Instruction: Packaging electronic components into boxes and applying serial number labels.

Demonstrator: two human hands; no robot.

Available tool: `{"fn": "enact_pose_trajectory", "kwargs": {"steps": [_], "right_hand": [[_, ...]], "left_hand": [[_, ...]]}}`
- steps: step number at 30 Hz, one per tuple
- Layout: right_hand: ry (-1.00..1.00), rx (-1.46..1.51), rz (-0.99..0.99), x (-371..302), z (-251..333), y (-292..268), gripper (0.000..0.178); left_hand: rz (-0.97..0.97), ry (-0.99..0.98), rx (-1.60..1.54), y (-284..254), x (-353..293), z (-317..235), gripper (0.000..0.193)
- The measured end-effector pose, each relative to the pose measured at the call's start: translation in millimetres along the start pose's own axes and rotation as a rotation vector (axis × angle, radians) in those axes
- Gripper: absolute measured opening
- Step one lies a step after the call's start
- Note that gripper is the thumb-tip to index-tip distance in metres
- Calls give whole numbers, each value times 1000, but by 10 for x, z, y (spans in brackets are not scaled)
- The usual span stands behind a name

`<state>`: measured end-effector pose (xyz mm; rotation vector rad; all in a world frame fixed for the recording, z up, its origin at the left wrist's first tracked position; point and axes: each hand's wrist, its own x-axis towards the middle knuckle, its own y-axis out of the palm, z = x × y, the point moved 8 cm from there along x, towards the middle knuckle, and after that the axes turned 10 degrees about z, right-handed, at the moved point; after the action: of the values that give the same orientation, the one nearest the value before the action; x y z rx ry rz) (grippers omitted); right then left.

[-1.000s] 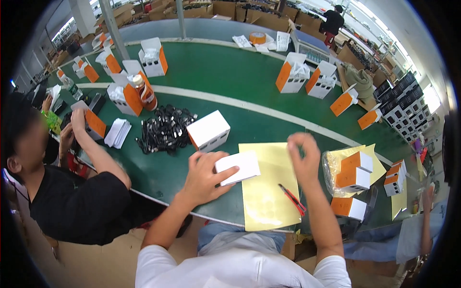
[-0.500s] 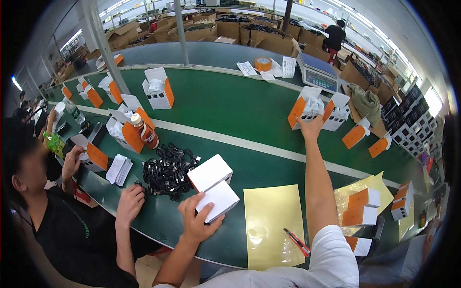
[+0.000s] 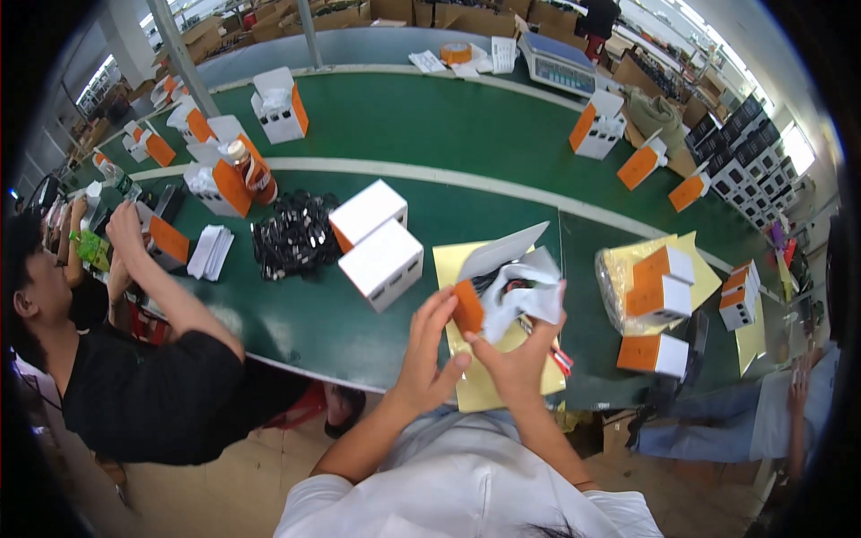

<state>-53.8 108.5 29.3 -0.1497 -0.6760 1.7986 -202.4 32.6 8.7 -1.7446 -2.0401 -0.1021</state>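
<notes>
Your right hand [image 3: 520, 363] grips the open box [image 3: 468, 308] over the yellow sheet [image 3: 480, 390]; your left hand [image 3: 426, 357] meets its orange side, though I can't tell whether it grips. Beyond sit white boxes [image 3: 381, 258], black cables [image 3: 294, 240], then a scale [image 3: 560, 63].

Open box [image 3: 468, 309] between both hands [image 3: 425, 357] [image 3: 522, 363]

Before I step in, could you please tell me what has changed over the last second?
The right hand has brought an open box from the table's far side toward the person, over the yellow sheet. The left hand has let go of the nearer white box, set beside another, and is now at the open box's orange side. The cable pile and brown bottle stayed.
</notes>
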Motion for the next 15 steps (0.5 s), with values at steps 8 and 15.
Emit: {"fn": "enact_pose_trajectory", "kwargs": {"steps": [8, 15], "right_hand": [[-48, 256, 288, -134, -170, -166, 130], [-13, 435, 613, 169, -270, 51, 109]], "left_hand": [[-136, 31, 505, -151, -157, -284, 86], [164, 134, 1022, 6, 423, -878, 75]]}}
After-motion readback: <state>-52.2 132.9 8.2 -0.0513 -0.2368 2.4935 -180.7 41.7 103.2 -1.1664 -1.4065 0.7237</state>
